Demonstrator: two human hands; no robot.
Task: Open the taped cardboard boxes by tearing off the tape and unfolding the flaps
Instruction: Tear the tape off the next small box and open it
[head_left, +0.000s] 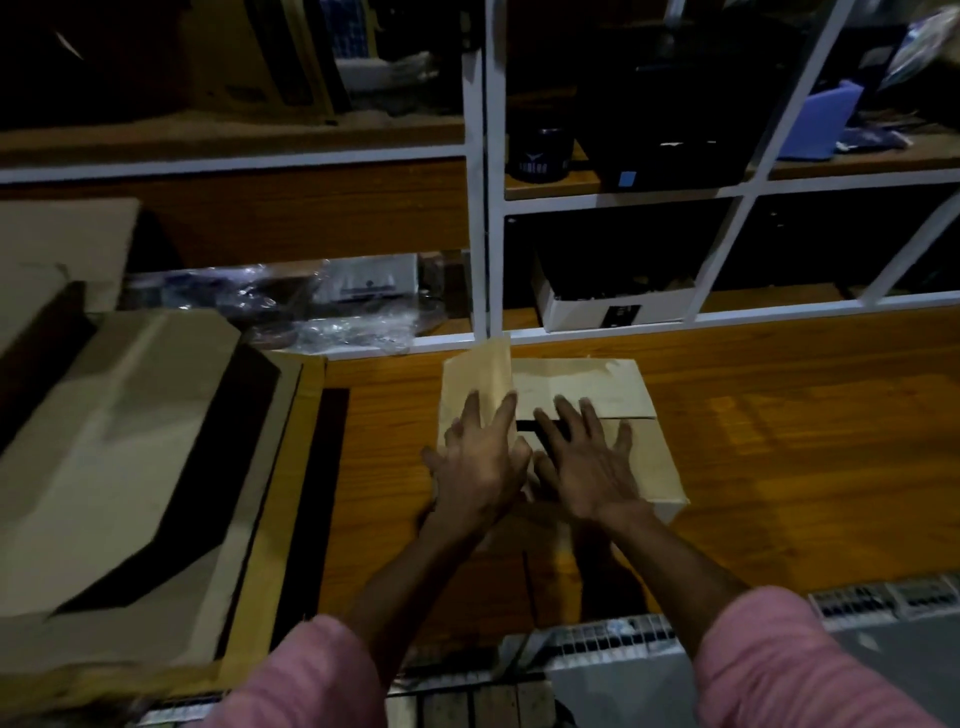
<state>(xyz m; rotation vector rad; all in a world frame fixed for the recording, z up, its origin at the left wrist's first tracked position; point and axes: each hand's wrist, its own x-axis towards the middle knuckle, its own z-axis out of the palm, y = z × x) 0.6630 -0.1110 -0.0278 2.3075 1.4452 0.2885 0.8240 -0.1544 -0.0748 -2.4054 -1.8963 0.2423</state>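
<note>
On the orange wooden bench, our left hand and right hand lie spread flat, gripping nothing, atop the small tan cardboard box, whose left flap might rip if yanked.

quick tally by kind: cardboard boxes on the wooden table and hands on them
cardboard boxes: 2, the small box under the hands and the large opened box at left
hands: 2, left hand and right hand
total: 4
</note>
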